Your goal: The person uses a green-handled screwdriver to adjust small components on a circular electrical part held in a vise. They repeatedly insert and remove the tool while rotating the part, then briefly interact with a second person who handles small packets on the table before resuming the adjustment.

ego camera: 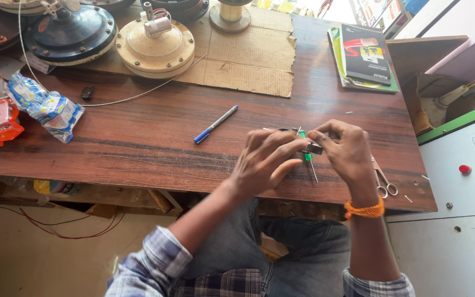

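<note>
Both hands working close together near the desk (155, 143) front edge, approx 5 o'clock from the blue pen (215, 124); left hand (265, 162) lying over a small dark part (314, 148), fingers curled and pressing down, grip on it partly hidden so can't tell how tight; right hand (344, 151) pinching closed at thumb + forefinger on the same part's 3 o'clock side. Green-handled screwdriver (307, 157) sitting between the hands, handle mostly covered, shaft poking out toward 6 o'clock; which hand is steadying it — can't tell.

Risks, as judged: part is small and held by fingertips only; any slip and the driver tip is skating into a finger or off the desk edge just below. Scissors (383, 184) lying at 4 o'clock of right hand, near the wrist; elbow or wrist sweep could be knocking them over the edge. Loose screws/bits on desk at 3 o'clock look easy to lose. Fan motors (155, 47) and snack packets (45, 107) at 10–11 o'clock, well apart; no hazard there.
</note>
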Demonstrator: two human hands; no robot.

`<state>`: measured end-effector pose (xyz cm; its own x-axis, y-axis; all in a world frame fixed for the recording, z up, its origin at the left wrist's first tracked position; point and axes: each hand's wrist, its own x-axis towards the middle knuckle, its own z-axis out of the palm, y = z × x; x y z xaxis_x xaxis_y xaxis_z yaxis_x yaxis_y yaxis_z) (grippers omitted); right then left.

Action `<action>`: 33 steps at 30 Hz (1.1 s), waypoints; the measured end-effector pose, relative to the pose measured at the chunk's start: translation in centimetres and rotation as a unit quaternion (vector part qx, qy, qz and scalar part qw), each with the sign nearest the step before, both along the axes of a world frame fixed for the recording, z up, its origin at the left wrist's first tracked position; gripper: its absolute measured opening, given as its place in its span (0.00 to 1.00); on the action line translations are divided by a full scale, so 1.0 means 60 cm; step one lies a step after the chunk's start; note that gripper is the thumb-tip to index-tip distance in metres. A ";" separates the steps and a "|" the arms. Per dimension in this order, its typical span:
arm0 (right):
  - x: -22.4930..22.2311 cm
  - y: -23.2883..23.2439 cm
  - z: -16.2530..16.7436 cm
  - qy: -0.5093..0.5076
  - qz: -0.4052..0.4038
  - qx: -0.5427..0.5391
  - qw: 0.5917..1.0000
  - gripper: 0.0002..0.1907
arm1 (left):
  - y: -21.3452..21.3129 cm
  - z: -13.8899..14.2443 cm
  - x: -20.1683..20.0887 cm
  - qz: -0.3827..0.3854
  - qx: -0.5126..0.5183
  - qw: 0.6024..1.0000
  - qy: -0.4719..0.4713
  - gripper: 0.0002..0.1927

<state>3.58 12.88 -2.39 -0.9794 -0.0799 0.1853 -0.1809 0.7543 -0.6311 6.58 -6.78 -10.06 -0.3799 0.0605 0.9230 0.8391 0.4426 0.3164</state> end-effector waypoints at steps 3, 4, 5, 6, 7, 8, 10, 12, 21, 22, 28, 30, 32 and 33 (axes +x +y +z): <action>0.020 0.018 0.001 0.003 -0.004 -0.027 1.000 0.08 | -0.030 0.014 -0.046 -0.120 -0.117 0.986 -0.007 0.39; 0.028 0.023 0.001 0.001 0.008 -0.059 0.998 0.08 | -0.035 0.017 -0.058 -0.153 -0.132 0.979 -0.027 0.42; 0.036 0.027 0.001 -0.002 0.020 -0.090 0.996 0.07 | -0.038 0.020 -0.064 -0.186 -0.146 0.971 -0.048 0.45; 0.043 0.030 0.001 0.001 0.022 -0.080 0.997 0.07 | -0.037 0.022 -0.067 -0.187 -0.149 0.969 -0.056 0.44; 0.051 0.032 0.000 0.002 0.023 -0.072 0.997 0.06 | -0.037 0.024 -0.069 -0.189 -0.155 0.967 -0.067 0.44; 0.058 0.033 -0.002 0.002 0.022 -0.069 0.997 0.05 | -0.036 0.026 -0.068 -0.192 -0.165 0.964 -0.080 0.44; 0.071 0.031 -0.009 0.018 0.014 -0.027 0.999 0.06 | -0.032 0.028 -0.066 -0.178 -0.169 0.966 -0.085 0.44; 0.080 0.023 -0.021 0.041 0.020 -0.001 0.999 0.06 | -0.027 0.029 -0.063 -0.174 -0.168 0.966 -0.096 0.44; 0.099 -0.024 -0.081 0.184 0.050 -0.037 0.981 0.03 | -0.023 0.019 -0.080 -0.160 -0.181 0.966 -0.095 0.30; 0.103 -0.028 -0.086 0.190 0.054 -0.048 0.979 0.04 | -0.026 0.018 -0.080 -0.153 -0.198 0.965 -0.076 0.29; 0.141 -0.032 -0.088 0.178 0.086 -0.002 0.980 0.04 | -0.033 0.004 -0.084 -0.174 -0.219 0.960 -0.024 0.21; 0.153 -0.024 -0.077 0.157 0.088 0.003 0.984 0.04 | -0.031 -0.005 -0.079 -0.166 -0.188 0.968 -0.013 0.17; 0.161 -0.016 -0.061 0.132 0.086 0.005 0.987 0.05 | -0.024 -0.017 -0.069 -0.125 -0.148 0.981 0.011 0.12; 0.163 -0.012 -0.052 0.132 0.076 0.010 0.988 0.05 | -0.021 -0.022 -0.063 -0.103 -0.124 0.987 0.010 0.11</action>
